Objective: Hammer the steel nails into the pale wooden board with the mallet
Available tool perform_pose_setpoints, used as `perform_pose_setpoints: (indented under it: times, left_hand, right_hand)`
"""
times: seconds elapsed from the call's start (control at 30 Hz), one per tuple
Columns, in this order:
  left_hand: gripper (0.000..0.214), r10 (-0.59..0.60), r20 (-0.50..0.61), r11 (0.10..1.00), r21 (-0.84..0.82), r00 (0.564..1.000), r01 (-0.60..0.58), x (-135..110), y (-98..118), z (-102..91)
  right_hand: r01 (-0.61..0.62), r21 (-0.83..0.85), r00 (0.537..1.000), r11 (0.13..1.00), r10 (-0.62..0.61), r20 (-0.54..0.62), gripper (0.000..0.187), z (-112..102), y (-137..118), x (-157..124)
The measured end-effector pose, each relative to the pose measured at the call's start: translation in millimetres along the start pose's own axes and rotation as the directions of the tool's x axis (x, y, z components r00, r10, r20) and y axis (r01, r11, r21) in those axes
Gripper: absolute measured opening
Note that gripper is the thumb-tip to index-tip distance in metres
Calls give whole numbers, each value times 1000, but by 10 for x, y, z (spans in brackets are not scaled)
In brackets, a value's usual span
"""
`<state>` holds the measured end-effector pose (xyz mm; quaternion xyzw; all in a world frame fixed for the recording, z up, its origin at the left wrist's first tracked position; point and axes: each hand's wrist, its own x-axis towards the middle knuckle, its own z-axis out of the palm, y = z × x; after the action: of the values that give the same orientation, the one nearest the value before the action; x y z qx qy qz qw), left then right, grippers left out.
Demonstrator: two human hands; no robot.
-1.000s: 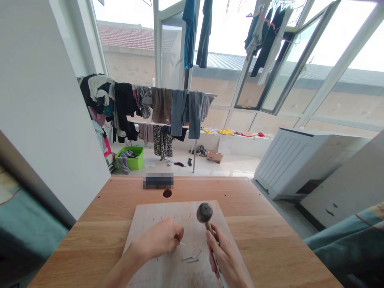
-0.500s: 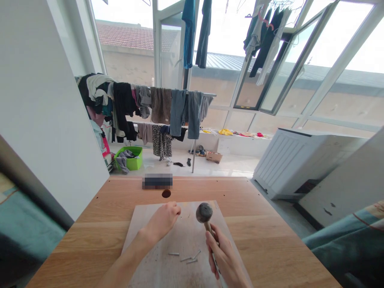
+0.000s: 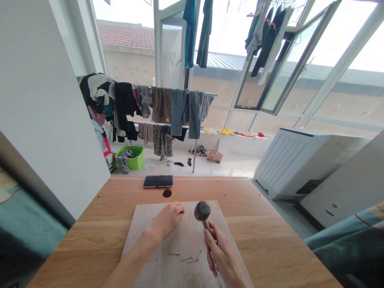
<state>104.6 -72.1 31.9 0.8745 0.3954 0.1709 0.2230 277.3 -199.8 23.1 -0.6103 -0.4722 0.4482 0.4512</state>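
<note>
My right hand [image 3: 220,250] is wrapped around the handle of a hammer [image 3: 202,211]. Its round, dark head is raised over the right part of a pale wooden board [image 3: 168,276]. My left hand [image 3: 171,216] is closed near the far edge of that board, fingertips pinched together. Whatever sits between those fingertips is hidden or too small to make out. Several loose nails [image 3: 193,261] lie on the board between my two forearms, one a little apart to the left.
The board rests on a wooden table [image 3: 270,248]. Beyond it are a round hole [image 3: 167,193] and a phone [image 3: 158,181] near the far edge. Behind stand a clothes rack [image 3: 195,156], a green basket [image 3: 135,158] and a white cabinet-like unit [image 3: 279,164] at right.
My left hand has shifted slightly to the right. The hammer head has moved a little left, toward the left hand. The nails lie as before.
</note>
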Motion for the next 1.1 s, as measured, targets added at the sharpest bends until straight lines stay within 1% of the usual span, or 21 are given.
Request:
perform_pose_setpoints:
  times: [0.1, 0.2, 0.3, 0.4, 0.53, 0.7, 0.8, 0.87, 0.93, 1.0, 1.07, 1.1]
  left_hand:
    - [22, -9, -47, 982, -187, 999, 0, -20, -54, 76]
    - [28, -48, -78, 943, -333, 996, 19, -44, -115, 168]
    - [27, -84, -116, 911, -410, 990, 29, -55, -162, 242]
    - [26, -85, -142, 894, -448, 986, 12, -50, -177, 274]
    - [24, -71, -172, 889, -457, 982, -16, -40, -172, 264]
    - [16, -42, -192, 911, -411, 981, -42, -56, -163, 220]
    - [17, -29, -185, 919, -391, 982, -46, -58, -143, 198]
    - [22, -16, -186, 921, -386, 982, -58, -47, -124, 188]
    - [29, 4, -174, 917, -392, 985, -73, -34, -109, 174]
    - [35, 26, -139, 912, -403, 990, -81, -44, -106, 143]
    - [34, 30, -106, 926, -372, 994, -67, -103, -112, 84]
    - [31, 24, -85, 943, -329, 996, -50, -156, -112, 44]
  right_hand:
    - [3, 26, 1000, 1000, -3, -1, 45, 25, -15, -3]
    - [7, 44, 1000, 999, -7, 2, 43, 63, -39, 29]
    - [13, 55, 1000, 998, -14, 19, 43, 128, -59, 81]
    - [19, 62, 999, 998, -21, 37, 43, 219, -60, 119]
    - [38, 73, 997, 997, -42, 61, 43, 335, -22, 144]
    - [38, 80, 996, 996, -44, 75, 45, 409, -4, 168]
    - [41, 79, 996, 996, -47, 75, 46, 425, -22, 157]
    - [42, 76, 996, 996, -48, 74, 46, 433, -29, 145]
    - [44, 75, 996, 996, -50, 69, 46, 441, -26, 138]
    - [46, 79, 997, 996, -51, 64, 47, 446, -19, 138]
    - [47, 88, 997, 995, -53, 57, 49, 441, -14, 138]
    - [50, 96, 997, 994, -55, 50, 50, 433, -14, 136]
